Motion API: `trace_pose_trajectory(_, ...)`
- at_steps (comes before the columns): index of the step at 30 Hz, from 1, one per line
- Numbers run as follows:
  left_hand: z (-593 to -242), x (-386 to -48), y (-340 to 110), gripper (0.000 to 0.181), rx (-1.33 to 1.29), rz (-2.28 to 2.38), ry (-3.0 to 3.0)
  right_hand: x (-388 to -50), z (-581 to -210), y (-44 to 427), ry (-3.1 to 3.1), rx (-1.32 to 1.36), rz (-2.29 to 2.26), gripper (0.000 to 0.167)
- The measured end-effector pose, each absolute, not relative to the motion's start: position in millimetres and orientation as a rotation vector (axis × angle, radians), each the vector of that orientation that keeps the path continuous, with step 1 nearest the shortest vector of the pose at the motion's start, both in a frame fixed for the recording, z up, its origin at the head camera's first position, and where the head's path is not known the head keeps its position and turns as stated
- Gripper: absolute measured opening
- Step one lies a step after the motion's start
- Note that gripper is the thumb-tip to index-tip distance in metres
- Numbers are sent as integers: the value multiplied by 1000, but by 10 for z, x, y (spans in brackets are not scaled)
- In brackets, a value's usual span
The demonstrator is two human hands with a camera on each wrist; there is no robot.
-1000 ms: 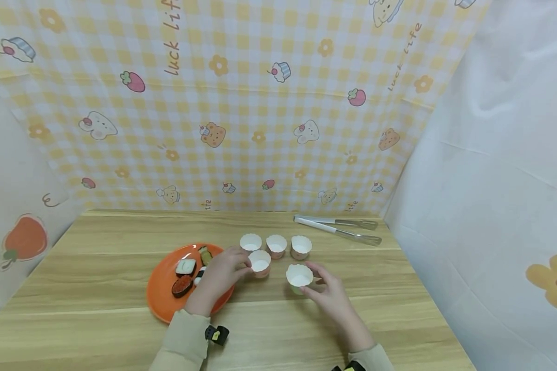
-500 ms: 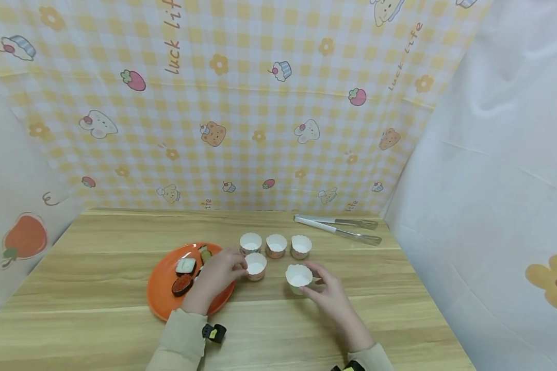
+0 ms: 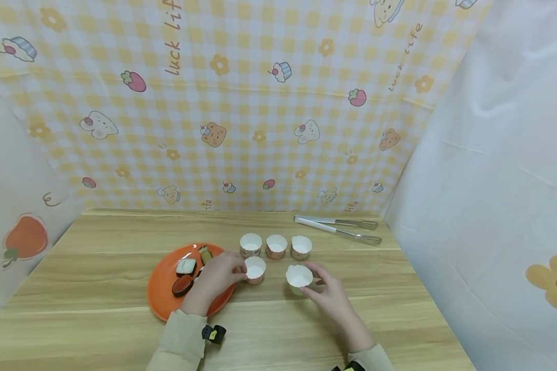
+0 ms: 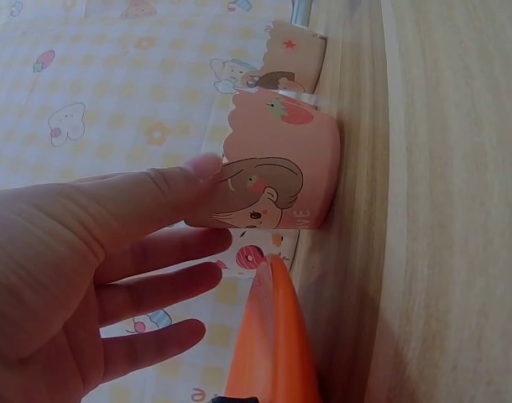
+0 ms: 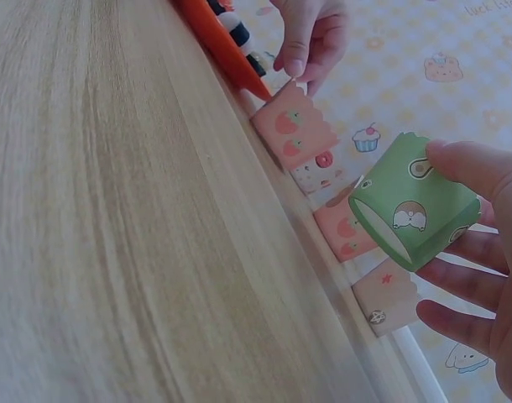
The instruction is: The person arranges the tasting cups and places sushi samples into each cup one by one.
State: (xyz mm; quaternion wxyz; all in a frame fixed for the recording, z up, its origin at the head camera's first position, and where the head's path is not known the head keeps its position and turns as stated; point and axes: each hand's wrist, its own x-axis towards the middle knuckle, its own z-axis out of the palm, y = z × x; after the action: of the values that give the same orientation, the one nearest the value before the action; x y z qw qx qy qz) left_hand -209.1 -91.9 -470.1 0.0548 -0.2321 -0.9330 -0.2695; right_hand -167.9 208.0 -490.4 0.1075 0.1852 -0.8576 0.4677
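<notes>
My left hand [image 3: 215,281] pinches the rim of a pink paper baking cup [image 3: 255,271] between thumb and forefinger. In the left wrist view, a cartoon girl and a strawberry show on that cup's side; it stands upright on the table. My right hand [image 3: 331,294] holds a green baking cup [image 5: 411,197] with avocado prints, lifted off the tabletop and slightly tilted. Behind them three more cups stand in a row: a patterned white one [image 3: 250,244], a pink one [image 3: 276,247] and a beige one [image 3: 301,248].
An orange plate [image 3: 160,296] with several sushi pieces lies to the left, partly under my left forearm. Metal tongs with white handles [image 3: 320,225] rest at the table's back right. A checked cloth [image 3: 260,103] hangs behind the table [image 3: 278,335].
My left hand has shifted slightly left and toward me with the pink cup, which now stands before the patterned white one. My right hand and the green cup have hardly moved.
</notes>
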Motion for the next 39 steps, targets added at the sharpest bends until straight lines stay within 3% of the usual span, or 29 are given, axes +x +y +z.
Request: trace_pose_trajectory(39,-4626,-2048,-903,10,-618,-960,-2864,-1683,-4931,2068,-2559,458,1380,56)
